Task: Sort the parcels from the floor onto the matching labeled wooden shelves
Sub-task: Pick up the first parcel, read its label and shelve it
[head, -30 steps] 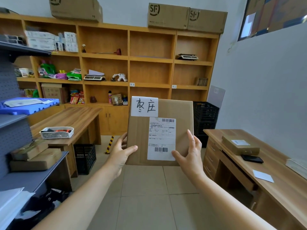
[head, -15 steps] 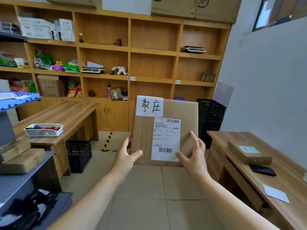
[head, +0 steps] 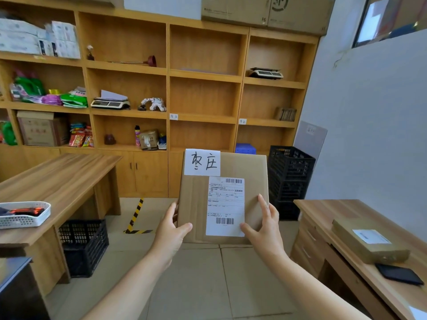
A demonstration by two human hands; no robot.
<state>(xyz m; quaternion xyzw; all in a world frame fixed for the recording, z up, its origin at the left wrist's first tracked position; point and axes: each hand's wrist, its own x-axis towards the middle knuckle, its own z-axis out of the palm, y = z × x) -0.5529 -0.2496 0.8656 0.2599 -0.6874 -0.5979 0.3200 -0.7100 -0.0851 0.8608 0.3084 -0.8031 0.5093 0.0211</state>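
Observation:
I hold a flat brown cardboard parcel (head: 251,172) upright in front of me, with a handwritten white tag at its top left and a printed shipping label below. My left hand (head: 171,229) grips its lower left edge and my right hand (head: 265,225) its lower right edge. Behind it stands the wooden shelf unit (head: 205,75). Small white labels are stuck on two shelf edges: one (head: 173,116) on the middle column, another (head: 242,121) on the right column. The compartments around them are mostly bare.
A wooden table (head: 57,176) with a white basket (head: 24,214) stands on the left, a black crate (head: 84,245) under it. Stacked black crates (head: 290,179) stand right of the parcel. A desk (head: 342,218) on the right carries another parcel (head: 369,243) and a phone (head: 398,273). Tiled floor lies between.
I have moved closer to the wooden shelves; they fill more of the view. The parcel sits lower in view, still held in both hands.

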